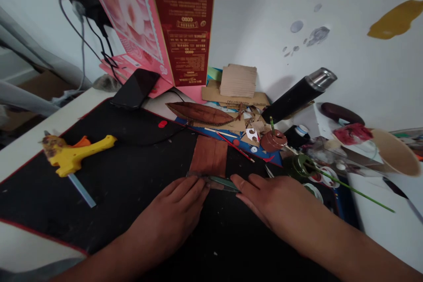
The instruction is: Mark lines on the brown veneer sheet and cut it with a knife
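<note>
A flat reddish-brown rectangular piece [209,156] lies on the black mat [109,211] in front of me. Across its near edge runs a thin, partly see-through strip [216,185], mostly covered by my fingers. My left hand [172,211] presses down on the strip's left end, fingers together and curled. From the right, my right hand [271,198] pinches a slim greenish tool [225,182] that lies along the strip, pointing left. The tool's exact kind cannot be made out. Beyond the brown piece rests a brown boat-shaped piece [201,113] with a stitched-looking edge.
On the left lie a yellow glue gun [77,152] and a black phone [136,89]. Cardboard pieces [238,80], a black flask [294,97], a brown paint jar [273,141] and a green jar [299,166] crowd the back right. A red pencil [235,146] lies nearby.
</note>
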A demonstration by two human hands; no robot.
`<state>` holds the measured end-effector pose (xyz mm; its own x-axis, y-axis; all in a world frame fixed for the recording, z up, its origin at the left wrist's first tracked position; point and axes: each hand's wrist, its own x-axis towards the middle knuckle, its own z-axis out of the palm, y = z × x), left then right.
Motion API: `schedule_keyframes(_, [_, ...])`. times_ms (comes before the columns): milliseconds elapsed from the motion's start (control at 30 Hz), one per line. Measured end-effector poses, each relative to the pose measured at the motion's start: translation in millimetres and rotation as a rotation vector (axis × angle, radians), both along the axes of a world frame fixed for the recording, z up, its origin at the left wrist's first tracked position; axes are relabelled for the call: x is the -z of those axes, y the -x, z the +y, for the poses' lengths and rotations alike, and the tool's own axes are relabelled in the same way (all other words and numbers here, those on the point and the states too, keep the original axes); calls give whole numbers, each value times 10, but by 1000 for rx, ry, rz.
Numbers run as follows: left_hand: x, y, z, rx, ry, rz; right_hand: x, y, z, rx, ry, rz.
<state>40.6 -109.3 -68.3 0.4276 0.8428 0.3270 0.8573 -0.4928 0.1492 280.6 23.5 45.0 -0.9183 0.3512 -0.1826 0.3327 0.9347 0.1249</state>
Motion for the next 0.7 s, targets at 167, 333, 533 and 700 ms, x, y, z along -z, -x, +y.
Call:
schedule_keyframes(167, [-32,-4,17,0,-30,-1,14,-32,7,-6,6,18])
schedule_keyframes(333, [-53,-7,22,-8,-53,-1,36,-76,-14,-11,-3,34])
schedule_keyframes(533, [-70,0,31,-5,-34,1,39,-129,-13,7,-11,35])
schedule_keyframes(700, [-50,8,22,8,-33,10,58,-228,19,62,26,121])
